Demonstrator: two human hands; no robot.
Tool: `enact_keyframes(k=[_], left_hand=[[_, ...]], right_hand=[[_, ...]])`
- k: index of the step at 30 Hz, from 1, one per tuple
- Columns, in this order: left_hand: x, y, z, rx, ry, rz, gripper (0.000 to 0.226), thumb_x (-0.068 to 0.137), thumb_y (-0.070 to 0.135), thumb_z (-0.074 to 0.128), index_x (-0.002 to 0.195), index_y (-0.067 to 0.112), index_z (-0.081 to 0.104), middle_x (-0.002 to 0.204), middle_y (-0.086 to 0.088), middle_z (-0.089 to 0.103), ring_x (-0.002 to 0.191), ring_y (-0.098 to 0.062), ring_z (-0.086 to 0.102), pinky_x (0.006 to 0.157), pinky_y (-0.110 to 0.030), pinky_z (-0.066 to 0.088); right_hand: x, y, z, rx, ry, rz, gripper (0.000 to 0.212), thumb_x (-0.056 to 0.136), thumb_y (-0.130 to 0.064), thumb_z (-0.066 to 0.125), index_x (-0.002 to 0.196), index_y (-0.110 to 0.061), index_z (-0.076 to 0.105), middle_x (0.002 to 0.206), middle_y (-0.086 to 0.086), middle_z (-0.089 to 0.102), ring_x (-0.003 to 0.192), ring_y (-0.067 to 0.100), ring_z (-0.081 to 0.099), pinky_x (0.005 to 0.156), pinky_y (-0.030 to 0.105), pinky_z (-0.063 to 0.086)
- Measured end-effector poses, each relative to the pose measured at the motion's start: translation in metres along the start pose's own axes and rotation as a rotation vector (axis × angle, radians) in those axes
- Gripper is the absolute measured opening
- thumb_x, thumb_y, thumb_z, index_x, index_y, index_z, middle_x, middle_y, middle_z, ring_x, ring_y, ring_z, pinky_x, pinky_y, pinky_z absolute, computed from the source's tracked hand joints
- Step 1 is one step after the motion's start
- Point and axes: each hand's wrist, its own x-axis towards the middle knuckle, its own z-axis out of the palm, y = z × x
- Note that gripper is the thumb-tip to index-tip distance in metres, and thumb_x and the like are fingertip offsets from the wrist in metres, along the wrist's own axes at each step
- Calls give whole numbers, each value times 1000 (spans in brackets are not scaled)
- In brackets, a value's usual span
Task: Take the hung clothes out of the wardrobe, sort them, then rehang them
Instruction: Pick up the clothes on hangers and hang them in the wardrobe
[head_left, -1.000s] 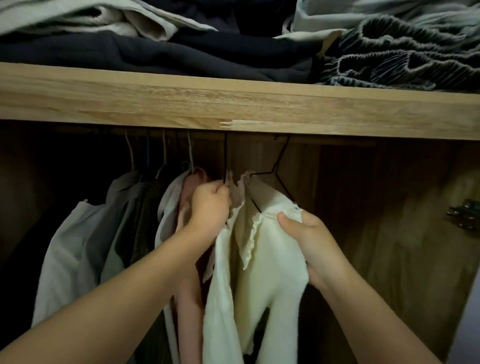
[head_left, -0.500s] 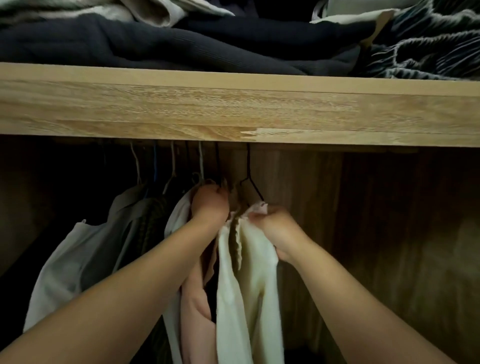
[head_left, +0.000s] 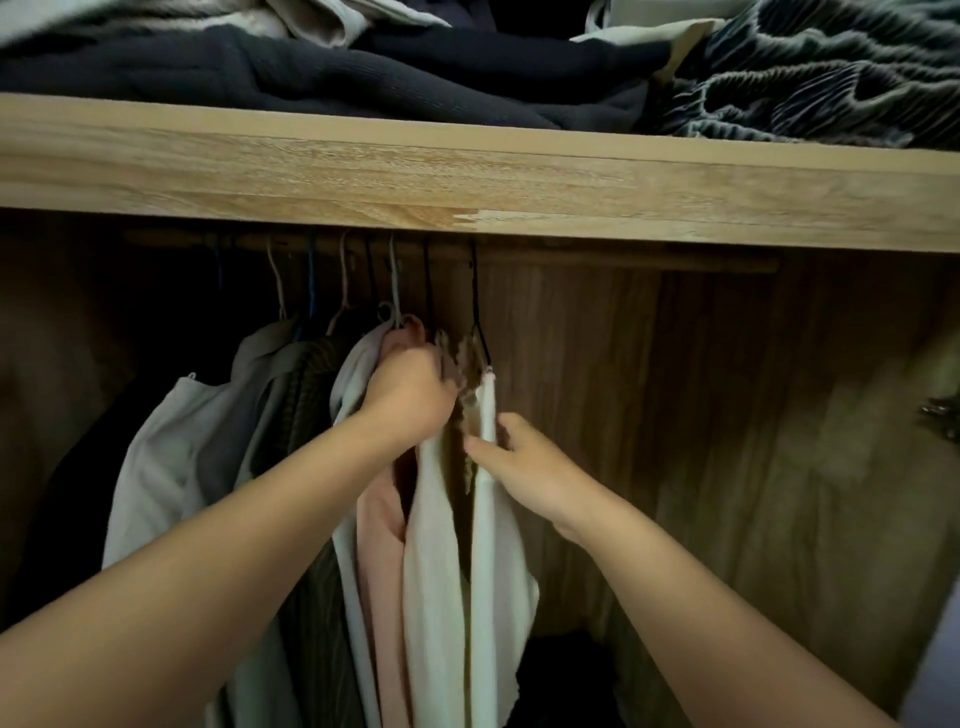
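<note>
Your left hand (head_left: 410, 395) grips bunched collars, right hand (head_left: 524, 457) pinches the cream garment (head_left: 485, 545); tugging risks slipping it off its black hanger (head_left: 475, 312).

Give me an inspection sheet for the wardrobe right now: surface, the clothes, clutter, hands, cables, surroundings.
Surface: wooden shelf, front edge chipped near the middle.
Job's things: clothes hang on hangers from the rail; cream garment rightmost, pink garment beside it, pale and dark ones further left.
Clutter: folded dark clothes and a patterned fabric piled on the shelf.
Hands: left hand grips garment tops; right hand pinches the cream garment.
Cables: nothing seen.
Surroundings: wood back panel; metal hinge at right.
</note>
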Motion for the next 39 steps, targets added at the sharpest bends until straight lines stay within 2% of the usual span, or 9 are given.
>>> enact_keyframes(k=[3,9,15,22,25,28,32,35,39], left_hand=[[-30,3,-6,79,40,74,26,91,15,49,113,8,62,110,-15,62,93,-25,58,68,-27,39],[-111,0,-13,112,-34,79,34,92,18,48,126,15,54,131,-13,45,114,-26,49,83,-28,41],[-199,-36,-20,141,-187,16,31,93,20,50,123,15,56,123,-8,49,95,-17,54,80,-22,41],[-275,-97,-50,310,-660,-126,29,97,27,43,115,9,58,125,-5,55,109,-16,51,93,-23,41],[-312,-121,-72,354,-886,-210,46,98,38,38,138,14,41,144,-1,38,131,-17,37,107,-23,29],[-350,-154,-89,386,-951,-312,57,97,44,39,145,16,28,150,-1,29,135,-17,31,109,-24,25],[-397,-187,-123,425,-1000,-385,48,97,37,40,132,7,46,132,-7,50,112,-19,49,86,-25,40],[-431,-206,-153,441,-991,-425,46,97,36,39,134,9,45,139,-9,45,124,-23,45,96,-28,37],[-480,-222,-189,410,-962,-513,49,98,40,39,141,18,35,145,-4,36,133,-22,36,107,-31,30]], right_hand=[[-30,14,-4,-112,-49,38,59,95,-44,44,146,-20,25,146,2,39,129,18,42,99,28,36],[-106,53,-9,-513,-159,160,56,95,-38,48,145,-16,33,147,3,37,128,18,42,95,23,36],[-168,77,17,-739,-469,262,54,98,-36,44,143,-9,34,144,7,39,125,21,44,98,25,39],[-213,69,68,-747,-566,246,44,98,-31,45,136,-8,44,139,9,46,123,23,47,97,23,40],[-226,61,101,-789,-591,223,50,98,-33,44,141,-8,37,143,9,42,125,22,45,101,26,40],[-239,47,143,-806,-652,201,50,99,-33,42,141,-6,37,144,11,40,128,24,43,104,30,39],[-258,25,205,-785,-743,153,47,99,-32,43,135,-2,44,137,15,49,122,26,49,99,32,43],[-277,7,250,-762,-794,75,46,99,-31,42,137,-5,43,137,14,48,120,25,49,82,24,45],[-309,-21,296,-767,-903,-43,52,98,-36,44,143,-12,35,143,9,39,125,23,43,102,28,39]])
